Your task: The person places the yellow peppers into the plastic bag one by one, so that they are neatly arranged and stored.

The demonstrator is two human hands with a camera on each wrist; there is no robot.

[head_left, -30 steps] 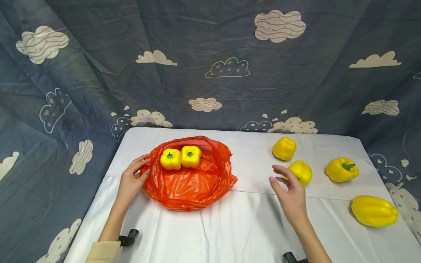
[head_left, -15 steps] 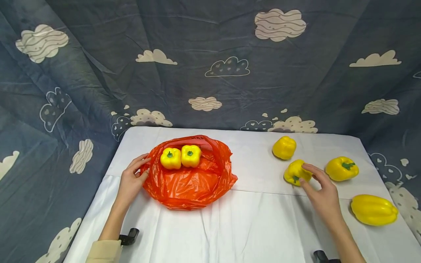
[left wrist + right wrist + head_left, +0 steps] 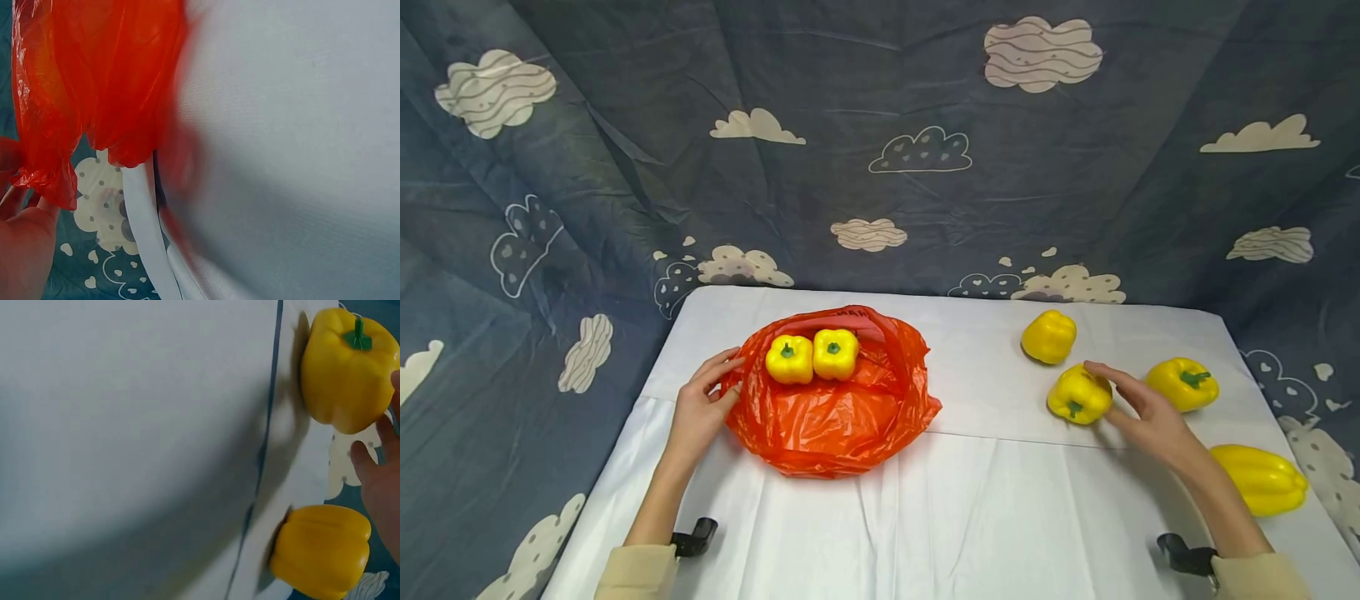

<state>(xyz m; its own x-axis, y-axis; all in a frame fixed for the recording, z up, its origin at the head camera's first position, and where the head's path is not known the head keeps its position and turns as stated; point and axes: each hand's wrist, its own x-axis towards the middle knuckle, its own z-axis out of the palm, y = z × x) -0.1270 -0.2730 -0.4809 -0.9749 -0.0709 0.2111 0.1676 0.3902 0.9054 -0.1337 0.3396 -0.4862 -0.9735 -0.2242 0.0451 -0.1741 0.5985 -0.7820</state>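
Note:
A red plastic bag [image 3: 842,417] lies with its mouth spread wide, and two yellow bell peppers [image 3: 812,357] sit side by side inside it. My left hand [image 3: 698,408] pinches the left edge of the bag; the left wrist view shows the crumpled red film [image 3: 106,69] between the thumb and fingers. Right of the bag stands another yellow bell pepper [image 3: 1077,395], stem toward me. My right hand [image 3: 1153,417] is at its right side, a fingertip at its top edge. In the right wrist view the thumb [image 3: 361,459] shows apart from the stemmed pepper [image 3: 350,372].
One yellow bell pepper [image 3: 1048,337] stands behind the one near my right hand. Another [image 3: 1183,383] lies to the right, and a longer one [image 3: 1262,481] is partly hidden by my right forearm. A white cloth [image 3: 970,517] covers the table, with a dark cloud-print backdrop [image 3: 880,100] behind.
My right hand has moved right, round to the right side of the nearer pepper. That pepper has shifted and turned slightly. The left hand and the bag stay in place.

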